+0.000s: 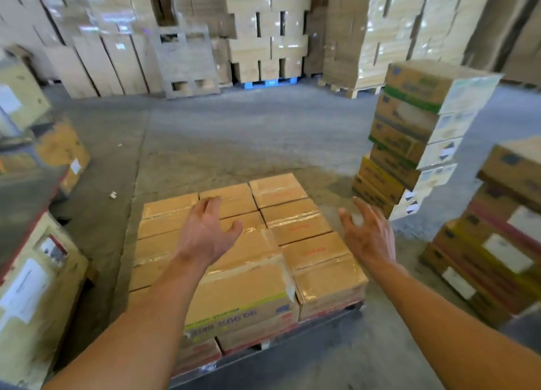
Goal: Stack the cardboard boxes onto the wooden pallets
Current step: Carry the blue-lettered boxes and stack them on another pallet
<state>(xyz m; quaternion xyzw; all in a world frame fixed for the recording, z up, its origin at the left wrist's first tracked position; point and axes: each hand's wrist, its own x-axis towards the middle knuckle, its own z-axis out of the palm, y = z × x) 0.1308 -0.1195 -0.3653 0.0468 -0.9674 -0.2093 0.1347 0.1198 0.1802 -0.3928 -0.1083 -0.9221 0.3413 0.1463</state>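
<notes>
A low pallet (322, 322) in front of me carries a layer of taped brown cardboard boxes (295, 217). One box (251, 281) sits on top of that layer at the near middle, with green and yellow print on its front. My left hand (205, 231) hovers above this box, fingers spread, holding nothing. My right hand (366, 231) is raised past the right edge of the boxes, palm turned inward, fingers apart and empty.
A tall column of printed boxes (409, 132) stands to the right, with another stack (497, 237) nearer at the far right. Wrapped yellowish cartons (32, 287) crowd the left. Shrink-wrapped pallet loads (263, 32) line the back. Bare concrete floor (248, 132) lies beyond.
</notes>
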